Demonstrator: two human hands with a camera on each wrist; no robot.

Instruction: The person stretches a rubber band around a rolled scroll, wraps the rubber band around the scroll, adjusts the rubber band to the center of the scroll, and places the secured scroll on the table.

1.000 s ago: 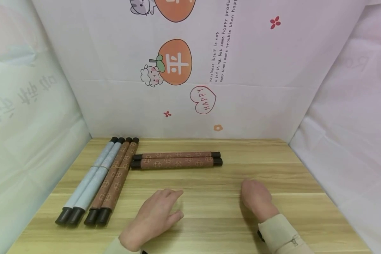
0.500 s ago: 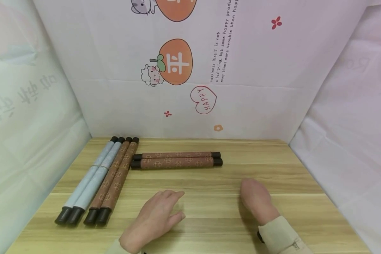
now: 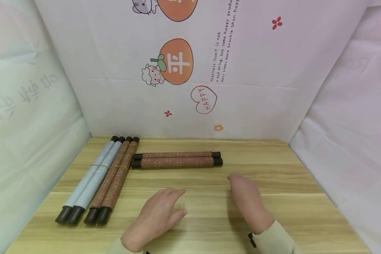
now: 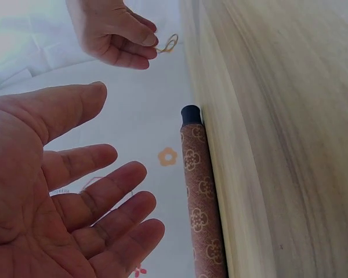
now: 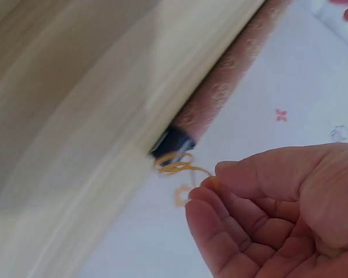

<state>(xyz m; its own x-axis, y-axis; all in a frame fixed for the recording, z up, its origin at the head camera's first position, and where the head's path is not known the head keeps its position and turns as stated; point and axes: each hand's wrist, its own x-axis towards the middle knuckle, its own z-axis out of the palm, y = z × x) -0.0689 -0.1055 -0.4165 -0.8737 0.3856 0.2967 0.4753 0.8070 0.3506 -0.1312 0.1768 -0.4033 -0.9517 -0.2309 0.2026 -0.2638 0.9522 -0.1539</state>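
Observation:
My right hand (image 3: 248, 203) is above the right part of the table, thumb and fingertips pinching a thin yellow rubber band (image 5: 174, 169), as the right wrist view shows; the head view hides the band. My left hand (image 3: 157, 217) is held over the table with fingers spread and slightly bent, holding nothing. Beyond both hands, a brown patterned scroll (image 3: 177, 162) lies crosswise as two parallel rolls with black end caps. In the left wrist view, the scroll (image 4: 198, 202) appears beside my left fingers, apart from them.
To the left, two light blue rolls (image 3: 90, 180) and two brown patterned rolls (image 3: 115, 180) lie side by side, with a thin band across them. White printed cloth (image 3: 257, 88) rises behind and along both sides of the wooden table (image 3: 209, 229).
My right hand has shifted left and slightly forward, towards the crosswise scroll's right end. The left hand has barely moved, and the rolls lie as before.

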